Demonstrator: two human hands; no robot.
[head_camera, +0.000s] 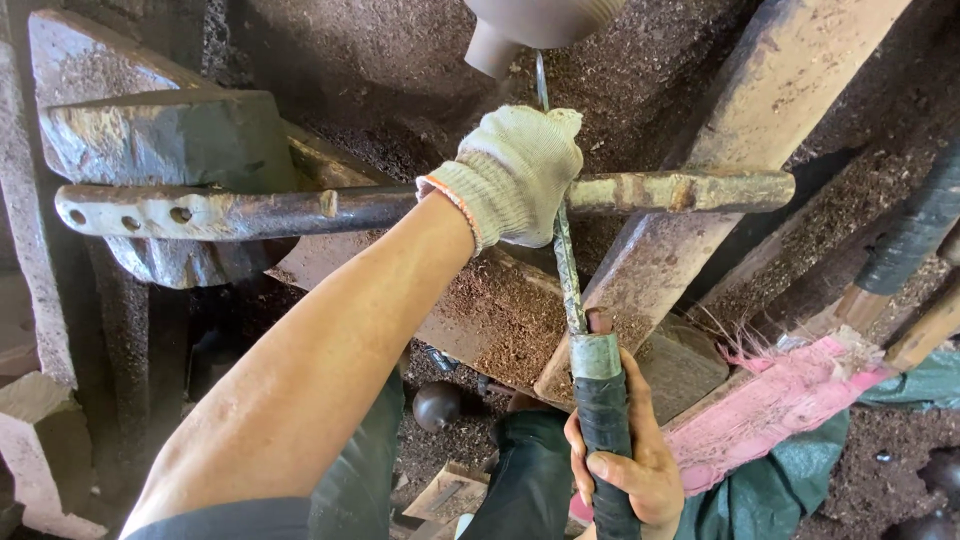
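My left hand (515, 170), in a white knit glove, is closed around a long rusty metal bar (250, 210) that lies horizontally across an anvil (170, 140). The bar's flat left end has three holes. My bare right hand (625, 465) grips the black-taped handle of a thin file-like tool (568, 270), whose blade runs up and crosses the bar just right of the gloved hand. The blade's tip passes behind the glove.
A thick wooden beam (740, 130) slants from the upper right down to centre. Sawdust-covered ground lies behind. A pink rag (770, 400) and green cloth (780, 490) sit at lower right, with other wooden handles (900, 310). A grey rounded object (530, 25) hangs at top.
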